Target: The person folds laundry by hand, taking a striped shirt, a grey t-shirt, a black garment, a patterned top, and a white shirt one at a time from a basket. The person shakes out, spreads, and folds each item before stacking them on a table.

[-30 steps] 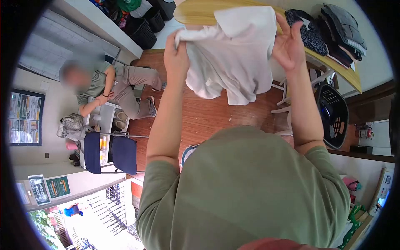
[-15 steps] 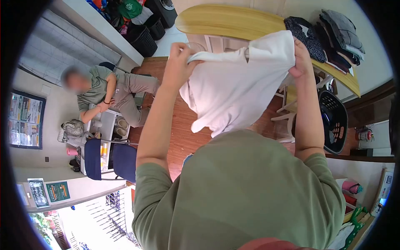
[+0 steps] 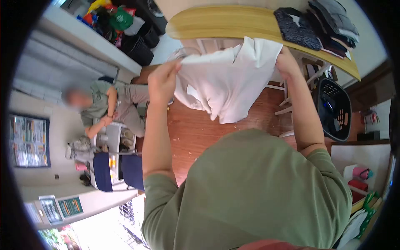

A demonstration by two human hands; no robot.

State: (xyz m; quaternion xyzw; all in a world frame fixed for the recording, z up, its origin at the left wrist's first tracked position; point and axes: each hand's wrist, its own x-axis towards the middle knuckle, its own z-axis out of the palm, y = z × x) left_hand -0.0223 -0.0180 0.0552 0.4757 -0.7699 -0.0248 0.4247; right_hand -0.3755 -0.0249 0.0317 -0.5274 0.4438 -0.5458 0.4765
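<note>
A white shirt (image 3: 229,79) hangs stretched out in the air between my two hands, its lower part loose and creased. My left hand (image 3: 163,80) is closed on its upper left corner, fingers pinched together. At the opposite upper corner my right hand (image 3: 287,63) grips the cloth, with some fingers hidden behind it. The shirt's upper edge sits just in front of a long wooden table (image 3: 221,23). On that table's right part lie a dark speckled folded garment (image 3: 296,31) and a stack of folded clothes (image 3: 333,23).
A black laundry basket (image 3: 333,110) stands right of my right arm. On the left a person (image 3: 102,100) sits beside a white shelf with shoes, near dark blue folding chairs (image 3: 133,171). Dark bins (image 3: 139,50) with clothes stand at the back left.
Both hands have moved slightly left and down in view, with the shirt still stretched between them. The shirt's lower part has swung and its folds have shifted. The camera view has also turned a little.
</note>
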